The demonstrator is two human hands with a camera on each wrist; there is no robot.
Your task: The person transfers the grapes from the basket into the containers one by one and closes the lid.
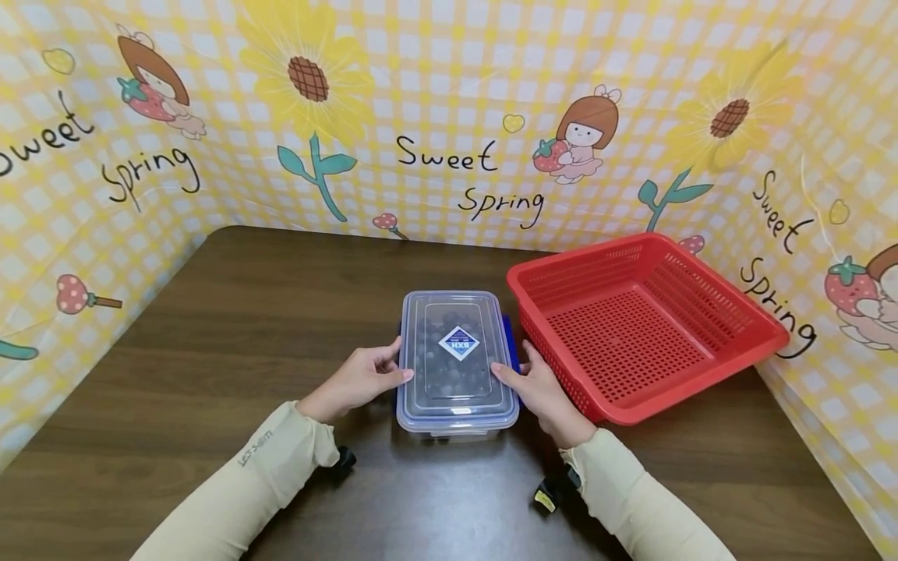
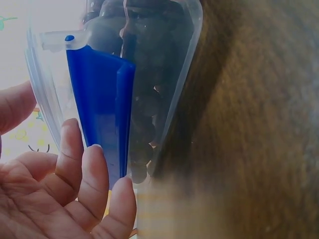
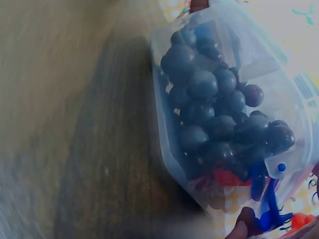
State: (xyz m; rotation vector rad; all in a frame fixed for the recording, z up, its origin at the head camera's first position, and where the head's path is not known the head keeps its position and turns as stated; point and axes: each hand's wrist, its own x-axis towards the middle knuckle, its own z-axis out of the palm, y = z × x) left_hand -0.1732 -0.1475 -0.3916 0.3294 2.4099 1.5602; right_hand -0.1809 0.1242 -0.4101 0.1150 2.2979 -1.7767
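Note:
A clear plastic food container (image 1: 459, 296) with a translucent lid and a blue-and-white diamond label stands on the table. Dark grapes (image 3: 204, 84) fill much of it. My left hand (image 1: 361, 379) holds its left side, thumb at the lid's edge and curled fingertips by the blue side latch (image 2: 102, 109). That latch lies along the wall in the left wrist view. On the opposite side my right hand (image 1: 543, 393) grips the container, thumb on top of the lid. Its fingertip is at the right blue latch (image 3: 271, 204), which sticks out from the wall.
A red perforated plastic basket (image 1: 730, 370) stands close to the container's right, near my right hand. Underneath is a dark wood-grain table (image 1: 281, 304). A yellow checked cloth (image 1: 435, 93) with printed flowers hangs behind and at both sides.

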